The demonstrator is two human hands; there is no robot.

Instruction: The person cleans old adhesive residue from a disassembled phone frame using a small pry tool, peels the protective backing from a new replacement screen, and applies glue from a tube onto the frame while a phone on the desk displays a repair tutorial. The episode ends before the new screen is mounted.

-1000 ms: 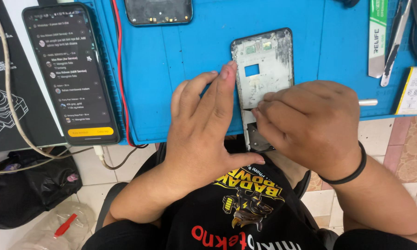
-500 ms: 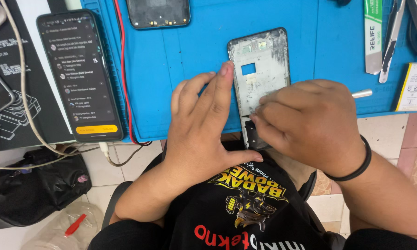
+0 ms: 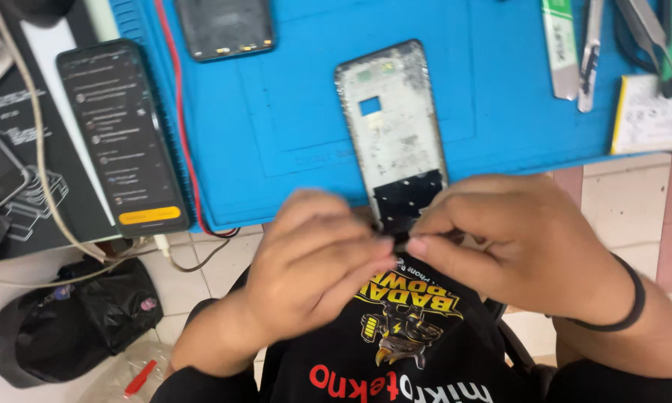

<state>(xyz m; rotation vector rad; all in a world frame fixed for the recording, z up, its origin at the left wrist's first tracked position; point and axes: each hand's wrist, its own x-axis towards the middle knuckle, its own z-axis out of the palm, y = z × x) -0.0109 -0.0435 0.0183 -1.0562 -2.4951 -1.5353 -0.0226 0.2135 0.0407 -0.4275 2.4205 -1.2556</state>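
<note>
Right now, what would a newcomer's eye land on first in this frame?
The bare phone frame lying on the blue mat, its near end pinched between the left hand and the right hand at the mat's edge. Next, the lit phone left of the mat and the tweezers at top right.

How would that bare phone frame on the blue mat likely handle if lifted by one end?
The phone frame looks thin with a cut-out window, so probably light and slightly flexible. It lies flat, so it is unlikely to roll. Both hands, left hand and right hand, pinch its near end.
</note>
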